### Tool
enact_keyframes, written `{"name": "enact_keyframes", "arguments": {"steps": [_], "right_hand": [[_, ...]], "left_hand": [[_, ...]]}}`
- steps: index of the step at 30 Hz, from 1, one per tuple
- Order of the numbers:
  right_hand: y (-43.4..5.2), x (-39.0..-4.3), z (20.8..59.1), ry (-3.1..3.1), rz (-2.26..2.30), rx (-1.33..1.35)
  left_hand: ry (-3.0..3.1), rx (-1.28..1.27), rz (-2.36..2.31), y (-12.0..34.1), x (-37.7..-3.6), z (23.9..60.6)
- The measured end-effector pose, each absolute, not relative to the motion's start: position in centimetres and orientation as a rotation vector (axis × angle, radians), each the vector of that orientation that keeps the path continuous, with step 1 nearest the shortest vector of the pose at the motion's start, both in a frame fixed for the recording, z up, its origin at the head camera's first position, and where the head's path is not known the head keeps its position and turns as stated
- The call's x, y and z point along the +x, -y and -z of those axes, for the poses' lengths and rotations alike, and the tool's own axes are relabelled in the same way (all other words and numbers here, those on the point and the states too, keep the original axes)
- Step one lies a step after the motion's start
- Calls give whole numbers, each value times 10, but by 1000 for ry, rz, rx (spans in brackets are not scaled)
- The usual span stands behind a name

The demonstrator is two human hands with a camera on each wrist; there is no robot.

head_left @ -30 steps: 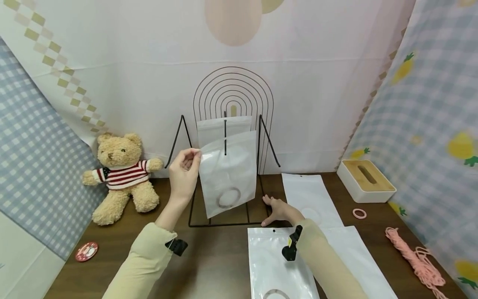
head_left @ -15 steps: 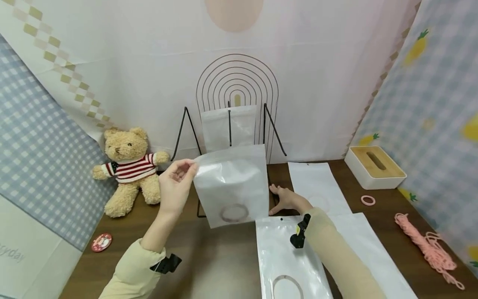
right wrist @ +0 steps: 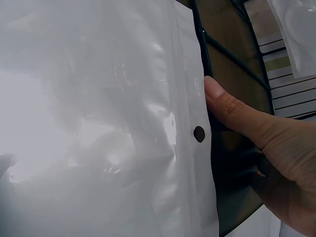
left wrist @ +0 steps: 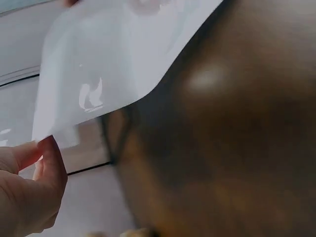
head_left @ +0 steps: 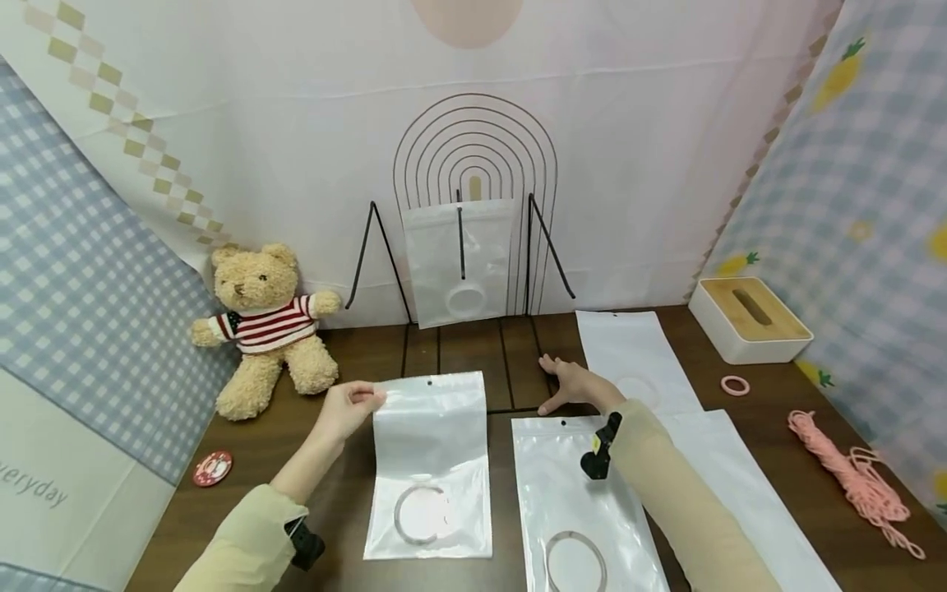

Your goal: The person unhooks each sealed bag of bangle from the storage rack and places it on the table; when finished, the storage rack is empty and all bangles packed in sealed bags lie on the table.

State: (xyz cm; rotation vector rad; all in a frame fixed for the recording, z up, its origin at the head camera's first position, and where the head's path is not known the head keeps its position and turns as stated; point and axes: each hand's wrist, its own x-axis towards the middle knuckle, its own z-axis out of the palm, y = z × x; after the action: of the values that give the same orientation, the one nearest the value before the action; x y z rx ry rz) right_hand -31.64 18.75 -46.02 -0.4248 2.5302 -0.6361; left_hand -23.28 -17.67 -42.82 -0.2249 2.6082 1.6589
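Pouch (head_left: 431,460) in white plastic, with a ring showing through its lower half, now lies on the table (head_left: 355,353) in front of the black wire rack (head_left: 473,247); a second ago it hung at the rack's centre peg, and half a second ago it was in the air just clear of it. The left hand (head_left: 346,409) pinches the pouch's top left corner between thumb and fingertips, a grip the left wrist view confirms at the sheet's edge. So the pouch is off the rack and set down, though not yet released. One similar pouch remains hanging (head_left: 460,263) on the rack. The right hand (head_left: 573,386) rests flat with fingers spread on the rack's base, where it was before, just above another pouch (head_left: 570,501) lying on the table. A teddy bear (head_left: 262,325) sits to the left, a tissue box (head_left: 750,319) and pink cord (head_left: 858,485) to the right.
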Motion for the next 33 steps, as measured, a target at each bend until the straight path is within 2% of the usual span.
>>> {"name": "enact_keyframes", "arguments": {"steps": [12, 23, 33], "right_hand": [[-182, -313, 466, -2510, 669, -467], [-191, -318, 459, -2529, 664, -448], [-186, -316, 461, -2522, 655, -415]], "left_hand": [[-2563, -273, -1382, 157, -218, 466], [-2679, -211, -1223, 149, -230, 469], [-2692, -188, -1163, 149, -227, 467]]}}
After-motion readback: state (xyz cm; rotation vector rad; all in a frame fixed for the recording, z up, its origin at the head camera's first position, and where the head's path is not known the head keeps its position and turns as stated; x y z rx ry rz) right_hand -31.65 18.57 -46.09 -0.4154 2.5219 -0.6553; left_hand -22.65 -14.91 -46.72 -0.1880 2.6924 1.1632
